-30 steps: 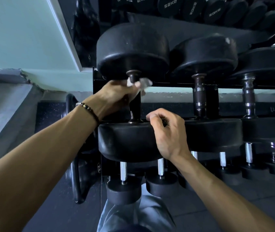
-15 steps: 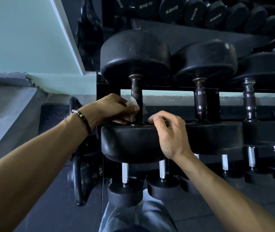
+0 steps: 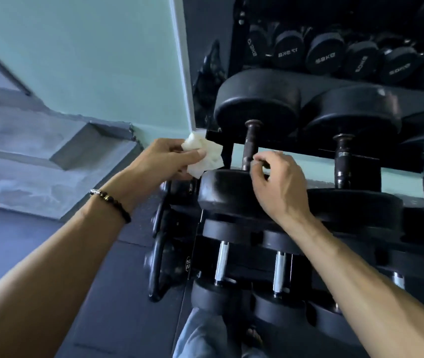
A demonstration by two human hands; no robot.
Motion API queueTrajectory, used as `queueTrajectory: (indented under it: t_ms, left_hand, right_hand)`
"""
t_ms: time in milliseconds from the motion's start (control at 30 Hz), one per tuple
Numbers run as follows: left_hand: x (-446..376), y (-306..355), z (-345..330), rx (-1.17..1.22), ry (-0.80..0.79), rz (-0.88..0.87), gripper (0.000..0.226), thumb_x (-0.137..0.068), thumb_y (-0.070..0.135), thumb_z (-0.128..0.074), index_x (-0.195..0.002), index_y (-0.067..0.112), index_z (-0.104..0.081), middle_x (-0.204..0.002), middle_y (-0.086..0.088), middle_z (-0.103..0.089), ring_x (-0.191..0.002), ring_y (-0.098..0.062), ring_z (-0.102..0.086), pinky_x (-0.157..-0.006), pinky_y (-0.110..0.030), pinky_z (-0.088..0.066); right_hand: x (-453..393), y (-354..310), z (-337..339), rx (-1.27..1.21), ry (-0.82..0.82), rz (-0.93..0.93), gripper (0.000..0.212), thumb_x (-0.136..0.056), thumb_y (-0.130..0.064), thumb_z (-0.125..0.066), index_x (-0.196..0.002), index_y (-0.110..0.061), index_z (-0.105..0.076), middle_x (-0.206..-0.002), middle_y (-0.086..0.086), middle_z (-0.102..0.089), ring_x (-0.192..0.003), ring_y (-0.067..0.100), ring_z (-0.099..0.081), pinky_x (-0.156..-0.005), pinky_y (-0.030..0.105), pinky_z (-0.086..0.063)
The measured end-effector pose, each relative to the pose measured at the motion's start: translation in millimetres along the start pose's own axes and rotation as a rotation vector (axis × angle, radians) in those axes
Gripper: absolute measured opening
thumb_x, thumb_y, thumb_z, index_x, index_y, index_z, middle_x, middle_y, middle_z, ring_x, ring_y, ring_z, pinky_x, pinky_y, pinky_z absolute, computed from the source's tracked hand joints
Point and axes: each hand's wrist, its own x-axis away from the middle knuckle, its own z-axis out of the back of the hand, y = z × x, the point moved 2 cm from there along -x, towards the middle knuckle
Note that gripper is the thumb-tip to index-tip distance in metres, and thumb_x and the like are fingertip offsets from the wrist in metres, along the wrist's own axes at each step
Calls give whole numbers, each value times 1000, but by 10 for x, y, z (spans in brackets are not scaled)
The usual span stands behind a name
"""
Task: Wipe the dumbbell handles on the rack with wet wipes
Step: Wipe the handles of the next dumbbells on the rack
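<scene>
Backdrop: pale green wall (image 3: 89, 60), black metal dumbbell rack (image 3: 227, 151).
Left hand (image 3: 165, 161): fingers pinching crumpled white wet wipe (image 3: 207, 157), left of rack.
Right hand (image 3: 280, 184): fingers curled at dark dumbbell handle (image 3: 251, 143), grip unclear.

Both bare forearms reach up and forward. The left hand (image 3: 164, 161), a dark beaded bracelet (image 3: 111, 202) round its wrist, has fingers and thumb curled in a pinch. The right hand (image 3: 279, 187), palm down, curls its fingertips (image 3: 256, 161) towards the far side.
</scene>
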Motion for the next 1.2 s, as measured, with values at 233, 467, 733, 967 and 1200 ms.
queueTrajectory:
  t_ms: [233, 467, 733, 967, 1200]
  left_hand:
    - [1331, -550, -113, 286, 96, 58, 25, -79, 15, -75, -104, 14, -76, -103, -15, -68, -99, -28, -63, -90, -38, -58]
    - [2192, -1442, -523, 388, 165, 225, 42, -77, 12, -65, -118, 1, -64, -97, -11, -68, -85, -20, -66, -74, -34, -59]
    - [2282, -2272, -816, 381, 405, 272, 11, -94, 18, -65, -86, 11, -67, -85, -10, -72, -79, -24, -66, -73, -36, -53]
    - [2049, -3122, -954, 464, 321, 334, 11, -95, 15, -64, -86, 8, -68, -82, -6, -70, -67, -15, -62, -60, -26, -53]
    - [1751, -3659, -1138, 516, -61, 309, 26, -72, -3, -72, -96, 5, -70, -86, -13, -68, -72, -18, -64, -59, -24, -53]
  right_hand:
    - [741, -856, -52, -285, -182, 352, 36, -90, -25, -58, -118, -5, -65, -108, 7, -68, -98, 24, -63, -89, 34, -51]
    - [1659, -587, -365, -438, -666, -32, 10, -86, -16, -70, -93, -14, -76, -86, -6, -75, -84, 14, -69, -80, 35, -56]
    - [2180, -151, -609, -495, -820, -230, 21, -87, -4, -69, -107, -11, -73, -96, -6, -73, -90, 2, -68, -79, 15, -53]
    - [2435, 437, -1010, -579, -811, -433, 19, -93, -2, -65, -94, -15, -78, -87, 3, -76, -86, 15, -69, -80, 32, -57]
    - [2621, 960, -1317, -552, -702, -556, 18, -98, -9, -60, -96, -17, -75, -92, 7, -73, -86, 20, -66, -81, 40, -55]
